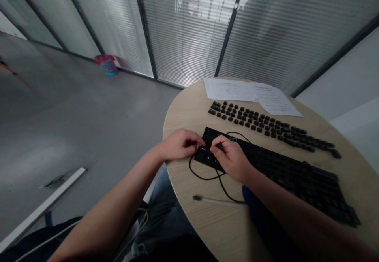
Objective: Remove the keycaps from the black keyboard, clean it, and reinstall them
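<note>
A black keyboard (pixel 290 171) lies across a round wooden table (pixel 189 108). My left hand (pixel 177 144) rests at the keyboard's left end, fingers curled and pinched against its edge. My right hand (pixel 231 157) sits on the left part of the keyboard, fingers pinched on something small and dark, probably a keycap, though I cannot make it out. Beyond the keyboard, several loose black keycaps (pixel 266 124) are laid out in rows. A black cable (pixel 213 175) loops under my right hand.
White paper sheets (pixel 251 94) lie at the table's far edge. A thin stick-like tool (pixel 216 200) lies near the front edge. A pink and blue basket (pixel 106 64) stands on the grey floor by glass walls with blinds. My knees are below the table.
</note>
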A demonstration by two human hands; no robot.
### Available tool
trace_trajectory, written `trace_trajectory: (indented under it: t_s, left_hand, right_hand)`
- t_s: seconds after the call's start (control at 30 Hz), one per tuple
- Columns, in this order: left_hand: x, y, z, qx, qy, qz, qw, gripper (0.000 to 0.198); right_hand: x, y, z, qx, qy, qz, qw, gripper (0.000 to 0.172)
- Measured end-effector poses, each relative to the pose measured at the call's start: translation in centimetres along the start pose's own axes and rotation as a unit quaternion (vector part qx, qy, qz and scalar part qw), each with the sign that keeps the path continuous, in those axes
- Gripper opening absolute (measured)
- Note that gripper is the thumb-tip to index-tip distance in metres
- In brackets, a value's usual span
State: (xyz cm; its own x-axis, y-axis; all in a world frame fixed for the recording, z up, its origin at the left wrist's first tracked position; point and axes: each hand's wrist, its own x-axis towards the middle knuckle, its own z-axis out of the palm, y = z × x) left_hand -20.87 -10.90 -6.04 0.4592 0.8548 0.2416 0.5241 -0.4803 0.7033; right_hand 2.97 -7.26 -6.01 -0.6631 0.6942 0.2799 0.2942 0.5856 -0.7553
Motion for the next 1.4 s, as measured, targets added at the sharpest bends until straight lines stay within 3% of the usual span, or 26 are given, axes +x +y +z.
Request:
trace_trajectory:
  t_s: [0.33,0.5,0.67,0.77,0.9,1.03,1.2,1.4]
  left_hand:
    - [0.0,-0.2,0.1,0.009,0.004,-0.004,1.0,0.022]
    - [0.0,-0.3,0.2,0.018,0.001,-0.002,1.0,0.02]
    - [-0.1,-0.5,0.2,0.001,0.021,-0.037,0.999,0.02]
    - [-0.1,-0.8,0.4,-0.038,0.034,-0.055,0.997,0.019]
    - [0.2,-0.5,0.8,-0.067,0.055,-0.076,0.993,0.022]
    - [1.3,1.0,0.7,0.048,0.048,-0.073,0.995,0.026]
    - [2.7,2.2,0.7,0.169,-0.003,-0.048,0.984,0.016]
    - [2.2,1.7,1.3,0.226,0.051,-0.039,0.972,0.014]
  right_hand:
    - [-0.4,0.0,0.1,0.006,0.019,-0.007,1.0,0.02]
    - [-0.7,1.3,0.5,0.064,0.084,0.046,0.993,0.031]
    - [-0.6,1.4,0.7,0.081,0.065,0.048,0.993,0.037]
    - [-0.4,1.4,0.8,0.116,0.117,0.059,0.985,0.039]
    - [0.3,1.2,0.7,0.217,0.224,0.068,0.948,0.039]
    - [1.0,0.7,0.1,0.264,0.293,0.061,0.917,0.037]
    - [1.2,0.9,-0.4,0.293,0.325,0.067,0.897,0.036]
    - [1.4,0.9,-0.4,0.304,0.335,0.062,0.89,0.036]
